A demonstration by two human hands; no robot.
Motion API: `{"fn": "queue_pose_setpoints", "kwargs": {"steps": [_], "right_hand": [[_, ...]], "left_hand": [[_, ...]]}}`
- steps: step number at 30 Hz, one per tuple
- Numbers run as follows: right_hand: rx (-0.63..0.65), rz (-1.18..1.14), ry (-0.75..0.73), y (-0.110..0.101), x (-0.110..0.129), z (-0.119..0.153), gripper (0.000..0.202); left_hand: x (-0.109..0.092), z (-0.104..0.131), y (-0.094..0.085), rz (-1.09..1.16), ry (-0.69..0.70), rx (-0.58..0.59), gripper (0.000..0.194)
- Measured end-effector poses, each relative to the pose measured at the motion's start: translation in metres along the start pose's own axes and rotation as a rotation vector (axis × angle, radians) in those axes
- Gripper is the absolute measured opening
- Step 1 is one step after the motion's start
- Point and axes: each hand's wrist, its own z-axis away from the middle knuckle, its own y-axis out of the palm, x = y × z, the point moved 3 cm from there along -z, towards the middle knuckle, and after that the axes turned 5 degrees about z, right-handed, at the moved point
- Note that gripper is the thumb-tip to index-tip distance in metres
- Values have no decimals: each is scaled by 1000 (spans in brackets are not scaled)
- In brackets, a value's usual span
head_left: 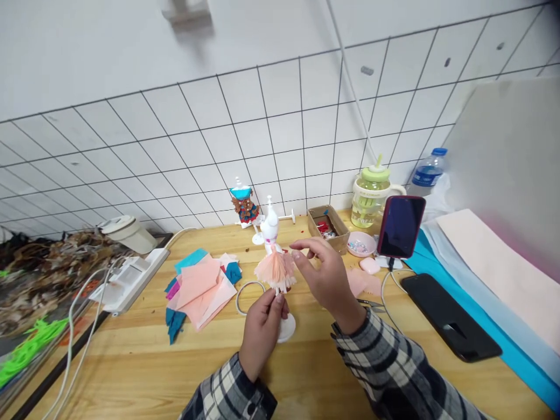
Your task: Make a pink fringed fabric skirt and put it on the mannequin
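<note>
A small white dress form (pixel 270 224) stands upright on a round white base (pixel 286 328), wearing a ruffled peach paper skirt (pixel 275 268). My left hand (pixel 262 324) pinches the form low down, just under the skirt hem; the fingers hide exactly what they grip. To the right of the skirt, my right hand (pixel 326 277) is raised with thumb and index finger apart, and nothing shows between them. Its fingertips come close to the waist of the skirt; whether they touch it I cannot tell. Behind stands a second dress form (pixel 245 207) dressed in brown, blue and red.
Peach and blue crepe paper pieces (pixel 201 286) lie left, near a white ring (pixel 250 297). At the back right are a cardboard box (pixel 328 227), a pink bead dish (pixel 361 244), a green-lidded jug (pixel 371 195), a propped phone (pixel 401 226) and scissors (pixel 371 304). A black phone (pixel 450 318) lies flat.
</note>
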Motion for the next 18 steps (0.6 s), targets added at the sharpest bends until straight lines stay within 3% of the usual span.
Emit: {"fn": "queue_pose_setpoints", "kwargs": {"steps": [5, 10, 13, 16, 18], "right_hand": [[52, 19, 9, 4, -3, 0, 9], [-21, 29, -28, -3, 3, 0, 6], [-32, 87, -200, -4, 13, 4, 18], [12, 231, -441, 0, 24, 12, 32], [49, 328, -520, 5, 27, 17, 34]], "left_hand": [[4, -2, -5, -38, 30, 18, 42], [6, 1, -3, 219, -18, 69, 35], [8, 2, -2, 294, -29, 73, 36], [11, 3, -2, 259, -24, 57, 37], [13, 4, -3, 220, -32, 45, 37]]}}
